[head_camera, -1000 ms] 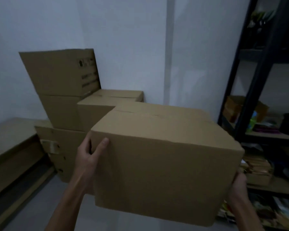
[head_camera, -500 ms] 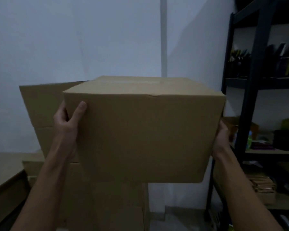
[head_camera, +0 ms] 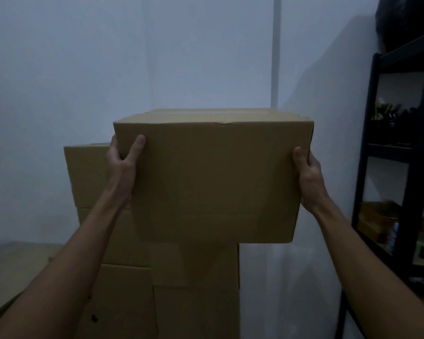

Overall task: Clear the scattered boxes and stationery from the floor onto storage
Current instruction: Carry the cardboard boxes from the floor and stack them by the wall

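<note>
A large closed brown cardboard box [head_camera: 213, 182] fills the middle of the view at chest height. My left hand [head_camera: 124, 160] grips its left edge, thumb on the front face. My right hand [head_camera: 307, 171] grips its right edge the same way. The box's bottom edge sits right at the top of a stack of cardboard boxes [head_camera: 196, 289] against the white wall; I cannot tell whether it rests on them. Another stacked box [head_camera: 86, 177] shows behind my left hand, its top a little lower than the held box's top.
A black metal shelf rack [head_camera: 367, 167] stands at the right, holding small boxes and stationery. A low wooden surface [head_camera: 12, 263] lies at the lower left. The white wall is directly behind the stack.
I have lifted the box from waist height to above the stack and moved it forward toward the wall. Both hands have kept their grip on its sides.
</note>
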Motion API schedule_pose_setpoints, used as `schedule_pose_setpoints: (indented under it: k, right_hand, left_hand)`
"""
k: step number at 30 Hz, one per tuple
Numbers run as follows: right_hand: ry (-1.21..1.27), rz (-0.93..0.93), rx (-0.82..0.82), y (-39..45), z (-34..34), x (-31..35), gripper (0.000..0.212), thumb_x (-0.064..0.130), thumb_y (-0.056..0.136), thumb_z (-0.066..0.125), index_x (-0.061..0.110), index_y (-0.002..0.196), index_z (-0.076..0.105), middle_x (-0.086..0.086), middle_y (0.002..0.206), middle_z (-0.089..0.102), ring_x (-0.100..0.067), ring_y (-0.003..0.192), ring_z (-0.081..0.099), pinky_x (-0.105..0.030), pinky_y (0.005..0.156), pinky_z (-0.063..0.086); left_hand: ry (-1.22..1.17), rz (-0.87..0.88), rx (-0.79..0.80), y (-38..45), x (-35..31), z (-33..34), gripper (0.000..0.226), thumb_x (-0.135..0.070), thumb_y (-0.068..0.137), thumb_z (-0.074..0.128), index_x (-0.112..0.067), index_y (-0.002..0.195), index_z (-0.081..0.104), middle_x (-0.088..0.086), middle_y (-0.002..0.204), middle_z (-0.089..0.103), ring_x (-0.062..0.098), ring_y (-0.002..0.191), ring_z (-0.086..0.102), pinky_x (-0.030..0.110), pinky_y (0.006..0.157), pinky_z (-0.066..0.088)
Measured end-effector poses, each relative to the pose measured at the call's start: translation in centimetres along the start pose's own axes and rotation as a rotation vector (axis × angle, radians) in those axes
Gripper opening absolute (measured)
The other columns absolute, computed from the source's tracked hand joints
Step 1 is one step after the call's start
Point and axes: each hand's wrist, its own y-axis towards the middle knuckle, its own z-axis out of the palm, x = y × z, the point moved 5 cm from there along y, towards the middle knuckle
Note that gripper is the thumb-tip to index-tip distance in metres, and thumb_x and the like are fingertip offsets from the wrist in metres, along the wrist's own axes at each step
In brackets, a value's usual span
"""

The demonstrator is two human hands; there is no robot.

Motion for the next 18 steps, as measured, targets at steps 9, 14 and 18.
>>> schedule_pose_setpoints:
  k: [9, 14, 18]
  right_hand:
    - [0.020, 0.022, -0.007, 8.4, 6.3, -9.5, 0.092, 0.084, 0.070, 0.062, 0.029, 0.144, 0.051, 0.005, 0.133, 0.064, -0.016, 0.118, 0.064, -0.045, 0.102, 0.052]
    - [0.005, 0.058, 0.028, 12.4, 9.0, -15.7, 0.082, 0.080, 0.077, 0.059, 0.032, 0.144, 0.051, 0.005, 0.132, 0.064, -0.014, 0.115, 0.065, -0.044, 0.101, 0.053]
    - [-0.034, 0.067, 0.033, 14.6, 10.4, -19.3, 0.062, 0.061, 0.092, 0.050, 0.028, 0.145, 0.049, 0.006, 0.130, 0.064, -0.007, 0.109, 0.067, -0.033, 0.093, 0.056]
  left_hand:
    - [0.051, -0.073, 0.117, 9.8, 8.3, -1.4, 0.048, -0.035, 0.094, 0.066, -0.016, 0.137, 0.054, -0.001, 0.127, 0.067, 0.013, 0.114, 0.065, 0.036, 0.098, 0.055]
    - [0.045, -0.108, 0.061, 13.5, 15.0, -1.7, 0.042, -0.029, 0.096, 0.066, -0.012, 0.133, 0.056, 0.000, 0.122, 0.070, 0.017, 0.113, 0.066, 0.040, 0.099, 0.054]
    - [0.056, -0.137, 0.050, 15.9, 20.4, -2.2, 0.049, -0.034, 0.093, 0.070, -0.012, 0.134, 0.057, 0.002, 0.123, 0.071, 0.019, 0.115, 0.066, 0.043, 0.102, 0.052]
